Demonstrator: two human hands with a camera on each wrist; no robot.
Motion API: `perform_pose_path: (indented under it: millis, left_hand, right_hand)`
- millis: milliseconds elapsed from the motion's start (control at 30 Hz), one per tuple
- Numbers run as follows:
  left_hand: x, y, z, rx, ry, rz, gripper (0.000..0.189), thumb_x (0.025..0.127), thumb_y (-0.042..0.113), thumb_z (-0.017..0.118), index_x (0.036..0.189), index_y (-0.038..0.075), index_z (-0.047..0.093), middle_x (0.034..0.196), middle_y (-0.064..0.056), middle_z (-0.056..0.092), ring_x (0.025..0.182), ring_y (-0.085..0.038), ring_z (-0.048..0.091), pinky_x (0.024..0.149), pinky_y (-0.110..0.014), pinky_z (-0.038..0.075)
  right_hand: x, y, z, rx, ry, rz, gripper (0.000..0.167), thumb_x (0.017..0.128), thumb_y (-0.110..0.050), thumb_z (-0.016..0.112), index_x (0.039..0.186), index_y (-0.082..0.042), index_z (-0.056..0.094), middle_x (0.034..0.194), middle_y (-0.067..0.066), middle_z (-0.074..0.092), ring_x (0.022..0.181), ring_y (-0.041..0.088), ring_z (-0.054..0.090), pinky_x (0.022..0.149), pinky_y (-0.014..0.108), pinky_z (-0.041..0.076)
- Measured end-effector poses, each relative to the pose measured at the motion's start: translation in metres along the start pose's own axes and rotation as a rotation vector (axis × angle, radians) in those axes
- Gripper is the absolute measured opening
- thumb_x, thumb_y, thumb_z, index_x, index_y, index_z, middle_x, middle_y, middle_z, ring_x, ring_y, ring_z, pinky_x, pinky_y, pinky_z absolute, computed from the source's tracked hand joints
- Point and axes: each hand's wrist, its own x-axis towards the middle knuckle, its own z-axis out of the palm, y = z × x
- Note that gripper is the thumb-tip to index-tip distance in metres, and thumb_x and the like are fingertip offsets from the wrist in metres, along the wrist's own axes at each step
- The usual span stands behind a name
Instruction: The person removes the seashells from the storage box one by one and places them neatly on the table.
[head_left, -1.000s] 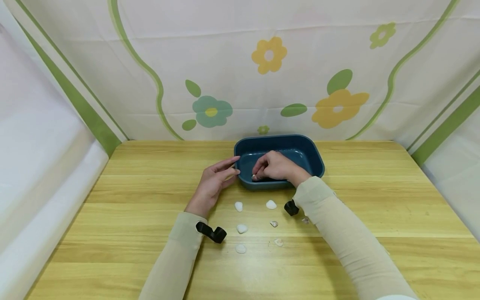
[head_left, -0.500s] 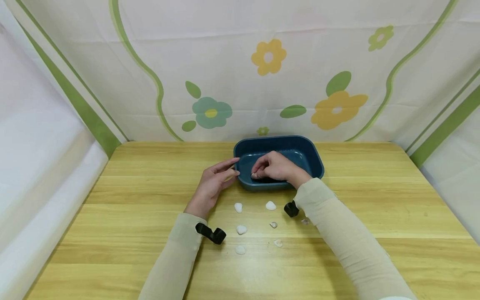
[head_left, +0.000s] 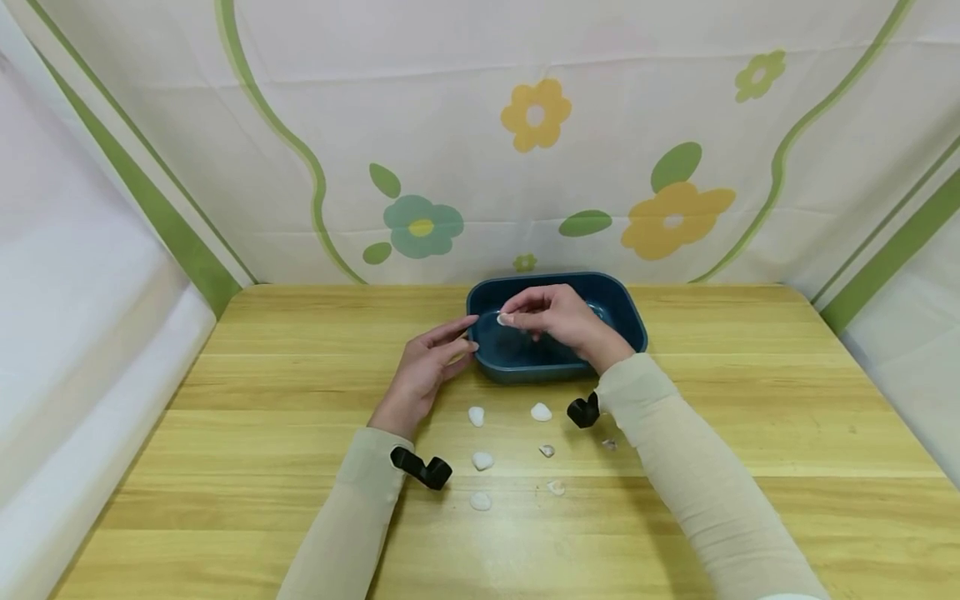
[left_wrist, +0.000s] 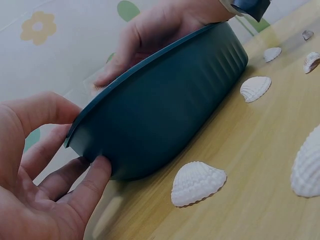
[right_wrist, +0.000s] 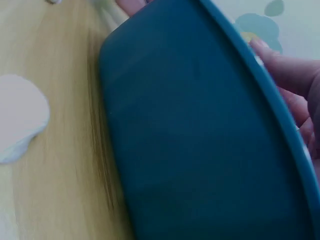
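Observation:
Inside a dark blue plastic basin [head_left: 540,367], my right hand [head_left: 567,321] pinches a small white seashell [head_left: 501,319] between thumb and fingertips, raised off the basin floor. In the right wrist view the basin wall [right_wrist: 195,115] hides part of that hand. My left hand [head_left: 420,371] rests its fingertips on the basin's left end, index finger at the rim and thumb [left_wrist: 97,175] against the outer wall. On the table in front lie white seashells, among them one close to the basin [head_left: 541,412] and one near the left hand [head_left: 476,416].
More seashells lie nearer me: a white one [head_left: 483,460], a paler one [head_left: 481,501], and small brownish ones [head_left: 547,451] towards the right. A black wrist camera [head_left: 423,468] sits on each sleeve. A flowered cloth [head_left: 450,125] hangs behind the wooden table [head_left: 300,350].
My right hand has lifted from the basin floor with the small seashell in its fingers, moving up and slightly back. The left hand stays at the basin's left end.

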Motion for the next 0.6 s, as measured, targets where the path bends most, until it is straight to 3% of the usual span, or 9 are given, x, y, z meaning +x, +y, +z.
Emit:
perform_pose_path:
  millis: [600]
  left_hand:
    - [0.0005,-0.0004,-0.0002,-0.011,0.019,-0.008,0.042,0.101,0.006,0.071,0.143,0.013,0.072,0.155,0.0,0.061,0.128,-0.018,0.065,0.119,-0.042,0.053]
  right_hand:
    - [-0.0064,-0.0054,-0.0051,0.055,0.007,-0.025,0.026,0.097,-0.031,0.084,0.114,-0.011,0.082,0.1,0.002,0.078,0.08,0.024,0.06,0.073,0.035,0.059]
